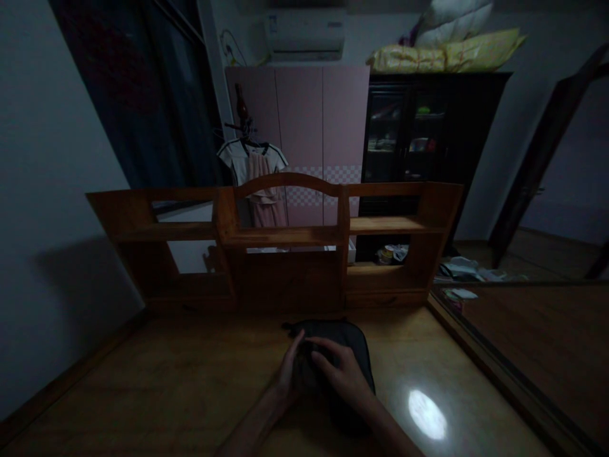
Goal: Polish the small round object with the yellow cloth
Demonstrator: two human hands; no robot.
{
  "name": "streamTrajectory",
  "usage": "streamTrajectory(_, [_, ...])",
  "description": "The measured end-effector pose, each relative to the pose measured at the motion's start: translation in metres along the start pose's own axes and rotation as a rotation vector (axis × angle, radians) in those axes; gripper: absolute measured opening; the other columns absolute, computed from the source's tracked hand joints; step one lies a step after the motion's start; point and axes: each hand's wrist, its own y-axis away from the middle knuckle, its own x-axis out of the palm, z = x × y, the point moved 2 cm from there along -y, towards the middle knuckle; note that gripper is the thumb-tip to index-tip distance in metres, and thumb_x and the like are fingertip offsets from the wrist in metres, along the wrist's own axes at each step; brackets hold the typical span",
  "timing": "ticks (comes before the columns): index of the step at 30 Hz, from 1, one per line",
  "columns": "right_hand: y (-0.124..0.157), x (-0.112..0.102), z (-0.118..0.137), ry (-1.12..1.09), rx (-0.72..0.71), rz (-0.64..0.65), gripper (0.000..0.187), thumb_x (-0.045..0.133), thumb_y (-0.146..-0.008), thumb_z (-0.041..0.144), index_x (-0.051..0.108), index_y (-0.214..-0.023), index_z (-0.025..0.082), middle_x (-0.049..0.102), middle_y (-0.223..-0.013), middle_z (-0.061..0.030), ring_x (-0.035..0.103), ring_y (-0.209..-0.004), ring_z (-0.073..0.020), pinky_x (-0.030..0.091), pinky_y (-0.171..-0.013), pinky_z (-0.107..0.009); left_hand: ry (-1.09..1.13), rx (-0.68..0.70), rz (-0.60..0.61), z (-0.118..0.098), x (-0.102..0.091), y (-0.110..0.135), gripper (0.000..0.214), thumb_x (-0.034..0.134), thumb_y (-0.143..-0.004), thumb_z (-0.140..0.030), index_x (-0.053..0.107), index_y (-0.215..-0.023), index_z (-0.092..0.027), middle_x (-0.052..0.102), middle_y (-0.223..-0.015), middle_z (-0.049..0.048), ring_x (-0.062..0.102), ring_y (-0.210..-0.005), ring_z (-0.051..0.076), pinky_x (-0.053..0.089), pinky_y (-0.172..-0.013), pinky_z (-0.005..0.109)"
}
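A black fabric bag (356, 339) with a rounded, piped edge lies on the wooden surface in front of me. A short dark tab or strap (288, 327) sticks out at its upper left corner. My left hand (287, 371) grips the bag's left side, its fingers pointing up along it. From the right, my right hand (343, 371) reaches across the bag, thumb and fingers drawn together at its upper left part, near the left fingertips. Deep shadow between the hands hides exactly which part the fingers pinch.
Behind the bag stands a wooden shelf unit (280, 238) along the far edge of the wooden surface (166, 374). A white wall (57, 285) borders the left. Plastic bags (461, 270) lie at the right. Farther back are a pink wardrobe (299, 120), hanging clothes (257, 165) and a dark cabinet (466, 133).
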Motion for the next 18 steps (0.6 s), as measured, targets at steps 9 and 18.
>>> streamTrajectory(9, [-0.003, -0.002, -0.005, 0.062, -0.001, -0.162, 0.028, 0.052, -0.088, 0.039, 0.069, -0.104, 0.024, 0.071, -0.102, -0.0058, 0.066, -0.095, -0.0256, 0.052, -0.086, -0.038, 0.105, 0.060, -0.098, -0.001, -0.006, 0.000, 0.033, 0.052, -0.083, -0.042, 0.064, -0.098, -0.015, 0.072, -0.075, 0.0064, 0.068, -0.069, 0.020, 0.053, -0.070, 0.032])
streamTrajectory(18, [-0.010, -0.030, -0.030, -0.036, 0.192, -0.456, 0.042, 0.053, -0.083, 0.050, 0.069, -0.103, 0.017, 0.071, -0.103, -0.0092, 0.064, -0.097, -0.0281, 0.049, -0.089, -0.043, 0.207, 0.017, 0.222, -0.017, -0.039, -0.041, 0.070, 0.029, -0.084, -0.064, 0.036, -0.137, -0.019, 0.065, -0.114, 0.0157, 0.062, -0.102, 0.030, 0.039, -0.095, 0.047])
